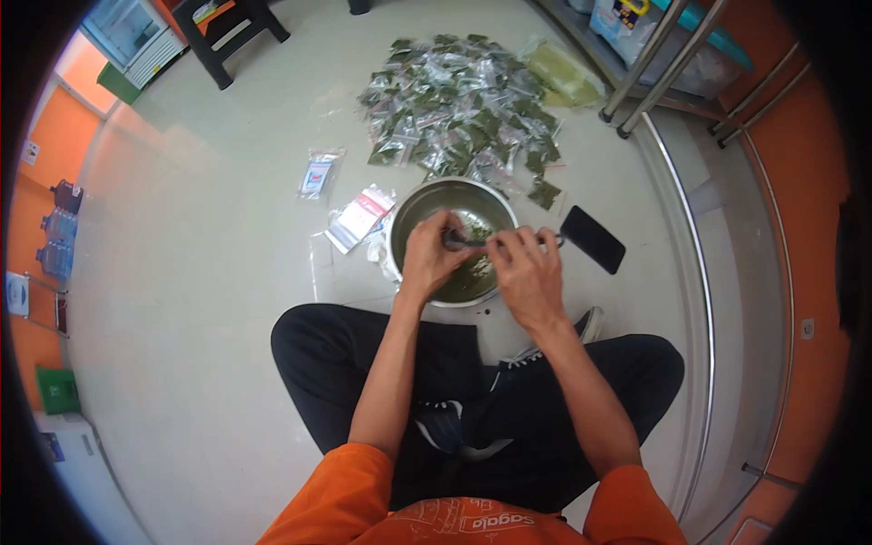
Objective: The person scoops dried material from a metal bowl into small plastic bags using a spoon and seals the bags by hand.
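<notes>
A round metal bowl [397,263] stands on the floor before my crossed legs, with green and pale bits at its bottom. Over it, my right hand [529,277] grips a dark-handled spoon [474,243], held roughly level. The handle's end sticks out past my right fingers. My left hand [431,259] is closed around the spoon's other end, above the bowl's left half. Whatever else those fingers may pinch is hidden. Beyond the bowl lies a wide heap of small clear plastic packets [463,100] with dark green contents.
Packs of clear bags [360,218] and a smaller pack [318,174] lie left of the bowl. A black phone [593,240] rests to its right. A large greenish bag [565,73] sits by the metal rack [640,64]. A dark stool [218,54] stands far left.
</notes>
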